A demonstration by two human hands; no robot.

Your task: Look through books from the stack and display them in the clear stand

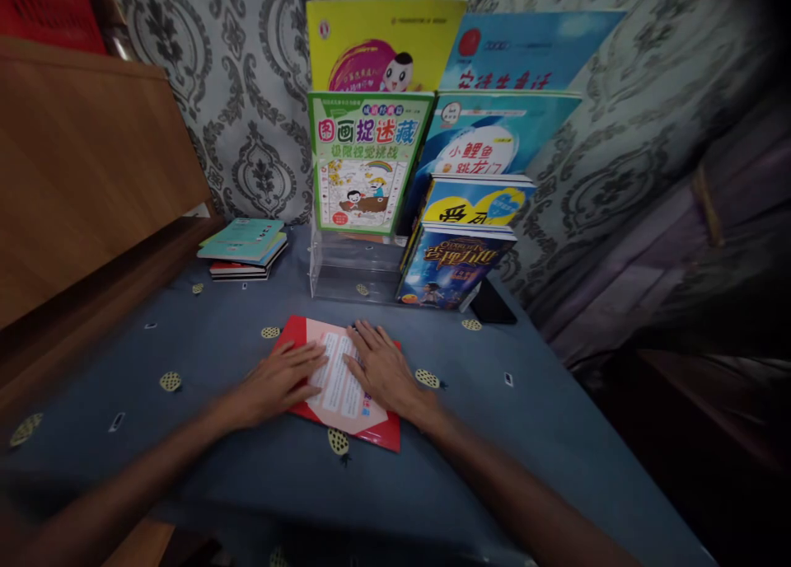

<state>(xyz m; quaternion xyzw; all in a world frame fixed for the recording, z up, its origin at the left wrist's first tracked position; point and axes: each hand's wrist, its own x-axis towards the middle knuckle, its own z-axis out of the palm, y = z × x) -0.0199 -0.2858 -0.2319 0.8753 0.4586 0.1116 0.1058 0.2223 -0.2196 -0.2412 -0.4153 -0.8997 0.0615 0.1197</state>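
Note:
A red book [378,432] with a pale pink panel of printed text lies flat on the blue tablecloth, slightly turned. My left hand [281,380] rests on its left side with the fingers stretched out over the cover. On the right side of the same book lies my right hand [386,369], fingers extended toward its far edge. Both hands touch the book from above and do not grip it. Behind it stands a clear tiered book rack [352,283] with several upright books, among them a green picture book [364,167] and a dark blue book [454,266].
A small stack of books [244,246] lies at the back left, near a wooden cabinet [92,163]. A black flat object [494,303] sits right of the rack. Patterned wallpaper [247,81] rises behind the table, and a curtain [673,213] hangs at the right.

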